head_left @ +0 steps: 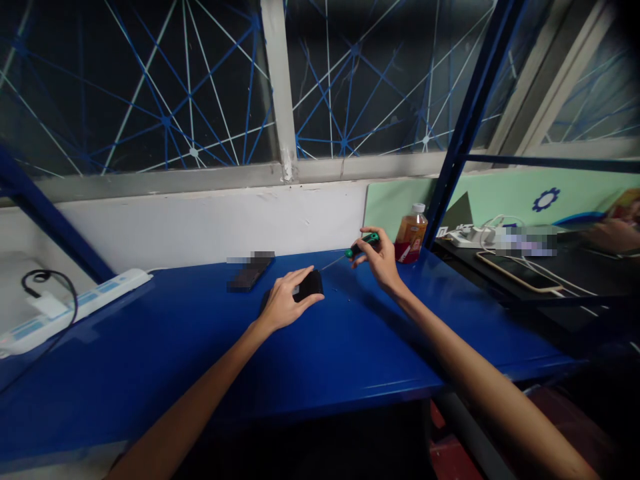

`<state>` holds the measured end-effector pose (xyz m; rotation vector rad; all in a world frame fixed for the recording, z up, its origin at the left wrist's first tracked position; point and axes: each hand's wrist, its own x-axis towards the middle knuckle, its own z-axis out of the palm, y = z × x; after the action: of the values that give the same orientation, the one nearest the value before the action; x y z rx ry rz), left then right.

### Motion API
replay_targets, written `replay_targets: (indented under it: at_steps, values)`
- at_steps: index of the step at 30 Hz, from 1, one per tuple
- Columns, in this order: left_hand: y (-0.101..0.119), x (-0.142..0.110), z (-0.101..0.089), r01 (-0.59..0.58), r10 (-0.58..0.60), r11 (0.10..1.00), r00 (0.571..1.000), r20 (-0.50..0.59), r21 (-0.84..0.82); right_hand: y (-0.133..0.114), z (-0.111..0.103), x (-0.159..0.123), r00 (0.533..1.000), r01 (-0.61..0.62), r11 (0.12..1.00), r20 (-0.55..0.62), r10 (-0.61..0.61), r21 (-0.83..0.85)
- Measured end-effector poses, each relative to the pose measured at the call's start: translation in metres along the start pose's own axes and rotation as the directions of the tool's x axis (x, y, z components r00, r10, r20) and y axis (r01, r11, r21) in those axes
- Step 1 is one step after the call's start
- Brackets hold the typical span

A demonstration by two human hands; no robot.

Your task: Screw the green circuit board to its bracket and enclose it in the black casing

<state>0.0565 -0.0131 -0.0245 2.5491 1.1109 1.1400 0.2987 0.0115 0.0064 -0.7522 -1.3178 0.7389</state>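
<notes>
My left hand is closed around a small black box-shaped object resting on the blue table; I cannot make out its kind. In my right hand is a screwdriver with a green and black handle, gripped by the fingers. Its thin metal shaft slants down to the left, and the tip is at the right end of the black object. Whether the tip sits in a screw is too small to tell. A few tiny specks lie on the table just right of the object.
Behind my left hand lies a dark flat object, partly blurred out. A white power strip with a black cable is at the left. A bottle of reddish drink stands behind my right hand. At right, a phone and cables lie on a black table; another person's hand shows there.
</notes>
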Motion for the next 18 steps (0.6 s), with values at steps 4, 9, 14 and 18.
replay_targets:
  at_steps: [4,9,14,18]
  values:
    - [-0.0001,-0.0004,0.0007,0.006,-0.007,1.000,1.000,0.022,0.016,-0.0019,0.0004,-0.0013,0.999,0.043,0.999,0.002,-0.043,0.002]
    - [0.0003,-0.0012,0.0015,0.014,-0.018,0.998,0.998,0.060,0.060,-0.0042,-0.0014,-0.0019,0.996,0.088,0.996,0.023,-0.088,0.000]
    - [-0.0003,-0.0012,0.0005,0.017,-0.019,0.998,0.999,0.046,0.056,-0.0020,-0.0024,-0.0010,0.997,0.079,0.995,0.011,-0.078,-0.065]
    - [0.0003,-0.0006,-0.0014,0.015,-0.016,0.999,0.999,0.039,0.044,-0.0029,-0.0009,-0.0021,0.997,0.078,0.983,-0.014,-0.081,-0.169]
